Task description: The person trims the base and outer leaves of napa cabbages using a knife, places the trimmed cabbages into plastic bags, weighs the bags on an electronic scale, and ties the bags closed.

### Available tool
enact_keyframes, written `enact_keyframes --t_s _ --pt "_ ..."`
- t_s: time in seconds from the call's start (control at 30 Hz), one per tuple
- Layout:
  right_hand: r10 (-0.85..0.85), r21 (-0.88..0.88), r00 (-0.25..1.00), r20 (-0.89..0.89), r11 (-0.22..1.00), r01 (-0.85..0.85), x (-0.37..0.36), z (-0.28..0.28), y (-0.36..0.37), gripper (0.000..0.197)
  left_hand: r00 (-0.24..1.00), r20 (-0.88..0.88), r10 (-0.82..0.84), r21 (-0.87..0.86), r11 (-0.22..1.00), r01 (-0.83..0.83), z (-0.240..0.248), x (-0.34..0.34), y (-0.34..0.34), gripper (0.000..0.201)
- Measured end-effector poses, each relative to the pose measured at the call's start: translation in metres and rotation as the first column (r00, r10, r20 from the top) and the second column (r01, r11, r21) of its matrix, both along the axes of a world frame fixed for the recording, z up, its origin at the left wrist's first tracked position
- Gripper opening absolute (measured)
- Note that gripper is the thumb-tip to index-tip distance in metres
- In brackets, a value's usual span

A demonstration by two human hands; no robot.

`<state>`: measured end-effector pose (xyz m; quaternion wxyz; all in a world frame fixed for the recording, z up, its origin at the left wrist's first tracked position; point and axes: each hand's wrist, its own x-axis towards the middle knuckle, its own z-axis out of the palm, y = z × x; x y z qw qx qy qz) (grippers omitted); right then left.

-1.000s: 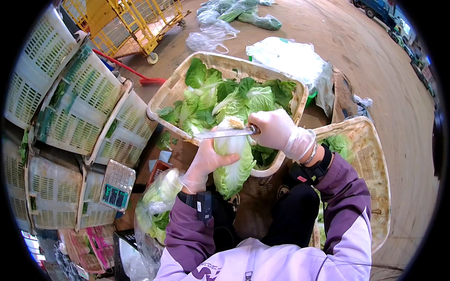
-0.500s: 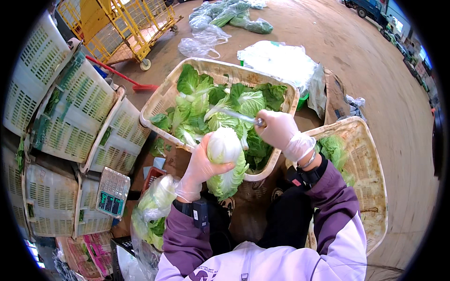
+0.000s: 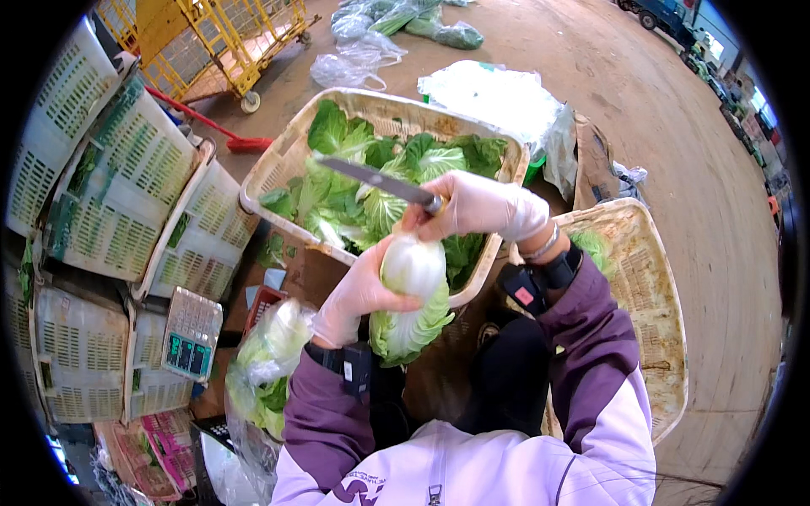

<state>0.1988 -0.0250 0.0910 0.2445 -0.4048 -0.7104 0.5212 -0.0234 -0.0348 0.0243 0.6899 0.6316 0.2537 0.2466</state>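
Note:
My gloved left hand (image 3: 361, 291) grips a napa cabbage (image 3: 413, 308), its white stem end upward and its leafy end hanging down. In my gloved right hand (image 3: 485, 207) is a knife (image 3: 380, 181), its blade pointing left above the leaves. My right fingertips are close against the cabbage's stem end; whether they touch it is hard to see. Beyond both hands stands a large pale crate (image 3: 295, 126) with loose green cabbage leaves (image 3: 380, 152) in it.
To my right is another pale crate (image 3: 662, 337) with some cabbage (image 3: 593, 246). At left are stacked crates (image 3: 114, 185), a scale (image 3: 192, 336) and a bagged cabbage (image 3: 274, 354). Farther off are a red broom (image 3: 245, 143), a yellow cart (image 3: 228, 63) and white sheeting (image 3: 498, 97).
My right hand has moved left and down to the cabbage's stem end. The knife has swung from over the leaves to a raised, leftward angle. My left hand keeps its hold.

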Motion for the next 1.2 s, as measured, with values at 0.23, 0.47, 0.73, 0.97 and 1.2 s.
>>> enact_keyframes --t_s 0.23,0.47,0.73,0.97,1.2 --pt "-0.2 -0.129 0.97 -0.136 0.975 0.182 -0.005 -0.014 0.026 0.013 0.98 0.198 -0.015 -0.202 0.978 0.056 0.003 -0.002 0.006 0.073" --pt "-0.677 0.534 0.673 0.299 0.703 0.47 0.003 -0.06 0.038 0.029 0.595 0.73 0.337 -0.559 0.795 0.236 -0.004 -0.006 0.001 0.082" --pt "-0.668 0.155 0.743 0.032 0.738 0.657 -0.024 -0.08 0.014 0.028 0.498 0.777 0.384 -0.534 0.821 0.201 0.004 -0.012 -0.012 0.067" --pt "-0.651 -0.137 0.731 -0.203 0.758 0.637 -0.049 -0.129 -0.017 0.017 0.334 0.823 0.46 -0.479 0.877 -0.026 0.002 -0.062 -0.073 0.063" --pt "-0.538 -0.2 0.816 -0.212 0.841 0.503 -0.114 -0.082 -0.093 0.036 0.059 0.789 0.611 -0.502 0.698 -0.511 -0.032 -0.207 -0.193 0.06"
